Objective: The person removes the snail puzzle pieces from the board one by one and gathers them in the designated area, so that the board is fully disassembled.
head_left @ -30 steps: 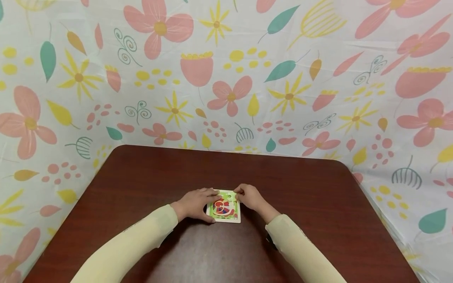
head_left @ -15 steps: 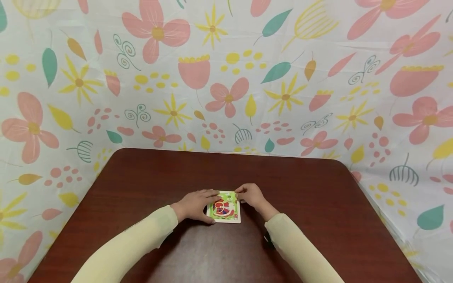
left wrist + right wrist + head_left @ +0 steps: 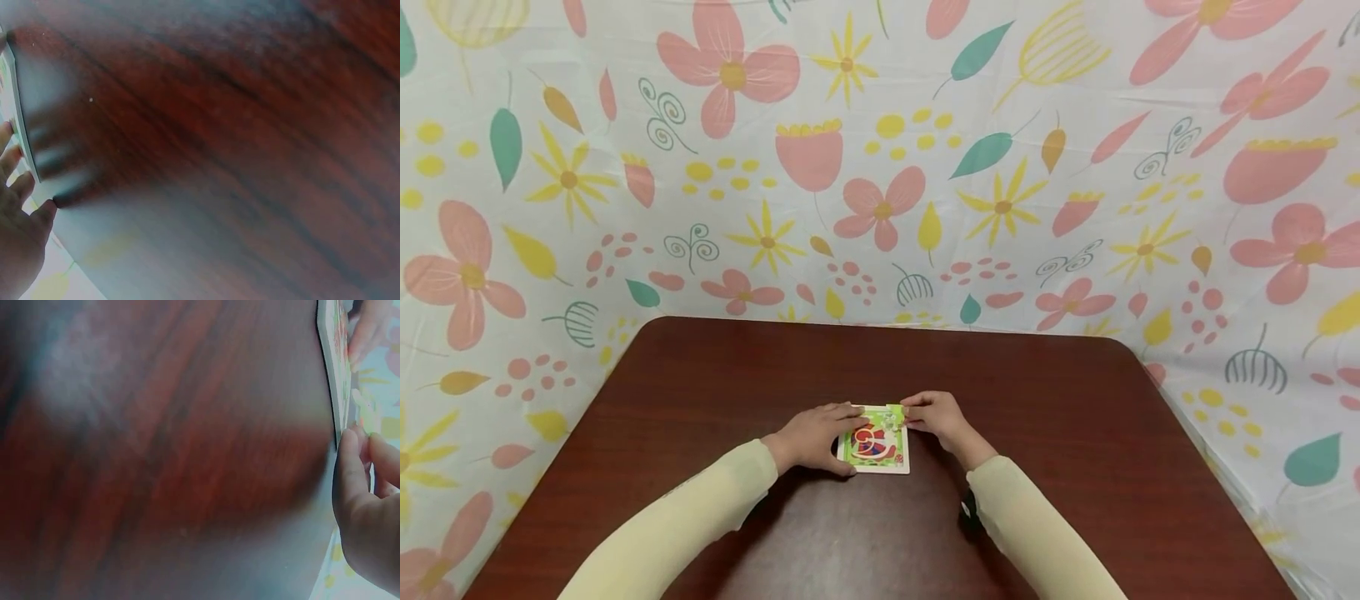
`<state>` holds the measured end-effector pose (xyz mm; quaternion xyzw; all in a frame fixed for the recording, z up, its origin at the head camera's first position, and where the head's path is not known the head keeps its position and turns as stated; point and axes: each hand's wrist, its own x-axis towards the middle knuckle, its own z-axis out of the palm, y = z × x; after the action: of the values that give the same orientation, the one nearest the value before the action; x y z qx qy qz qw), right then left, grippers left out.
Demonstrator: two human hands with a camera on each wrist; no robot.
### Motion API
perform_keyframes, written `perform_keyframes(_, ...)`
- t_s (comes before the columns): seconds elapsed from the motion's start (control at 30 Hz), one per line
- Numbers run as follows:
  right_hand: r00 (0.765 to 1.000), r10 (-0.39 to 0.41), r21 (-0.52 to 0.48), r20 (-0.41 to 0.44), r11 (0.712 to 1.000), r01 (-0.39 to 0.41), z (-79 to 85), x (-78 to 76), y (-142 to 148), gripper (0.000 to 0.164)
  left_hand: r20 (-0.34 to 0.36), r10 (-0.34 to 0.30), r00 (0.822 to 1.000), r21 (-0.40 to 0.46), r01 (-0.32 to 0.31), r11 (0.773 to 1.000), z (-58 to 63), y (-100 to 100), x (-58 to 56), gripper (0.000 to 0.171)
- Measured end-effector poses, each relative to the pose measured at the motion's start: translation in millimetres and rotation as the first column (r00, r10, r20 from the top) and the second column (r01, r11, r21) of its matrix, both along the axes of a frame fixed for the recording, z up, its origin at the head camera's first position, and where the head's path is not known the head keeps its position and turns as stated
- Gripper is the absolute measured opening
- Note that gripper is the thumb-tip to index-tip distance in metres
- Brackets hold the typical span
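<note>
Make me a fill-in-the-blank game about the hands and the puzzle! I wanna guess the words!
1. The left hand rests on the ____ side of the puzzle board.
2. The right hand pinches a puzzle piece that looks mostly ____.
3. The cloth behind the table shows big pink-petalled ____.

Missing words: left; green; flowers.

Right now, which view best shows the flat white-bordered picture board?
The head view: looking down on the flat white-bordered picture board, it shows the printed face, though the left hand covers part. The left wrist view catches a thin strip at the frame's edge; the right wrist view shows it nearly edge-on, cut off above.
</note>
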<state>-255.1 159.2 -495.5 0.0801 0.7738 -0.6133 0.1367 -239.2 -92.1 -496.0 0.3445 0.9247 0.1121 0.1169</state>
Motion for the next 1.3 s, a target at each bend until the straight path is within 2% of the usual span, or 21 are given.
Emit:
perform_keyframes(0.13, 0.999, -0.018, -0.080, 0.042, 0.997, 0.021, 2.1, 0.2, 0, 0.023, 0.001, 0.001, 1.000, -0.005, -0.001, 1.000, 0.7, 1, -0.2, 0.083)
perform_keyframes(0.33, 0.996, -0.036, -0.140, 0.081, 0.989, 0.048, 11.1, 1.5, -2, 0.025, 0.003, -0.004, 1.000, -0.033, 0.004, 0.999, 5.9, 2, -0.5, 0.084)
perform_keyframes(0.8, 0.998, 0.000, -0.121, 0.061, 0.993, 0.008, 23.8, 9.7, 27, 0.025, -0.072, -0.110, 0.991, -0.119, 0.101, 0.988, 3.2, -7, 2.5, 0.082)
perform_keyframes(1.0, 0.998, 0.006, -0.111, 0.066, 0.994, 0.001, 23.2, 13.5, 51, 0.027, -0.127, -0.183, 0.975, -0.151, 0.164, 0.975, 1.5, -13, 10.5, 0.075)
perform_keyframes(1.3, 0.996, 0.024, -0.067, 0.084, 0.998, -0.019, 21.5, 17.2, 82, 0.032, -0.229, -0.268, 0.936, -0.137, 0.242, 0.961, 0.7, -18, 18.2, 0.053)
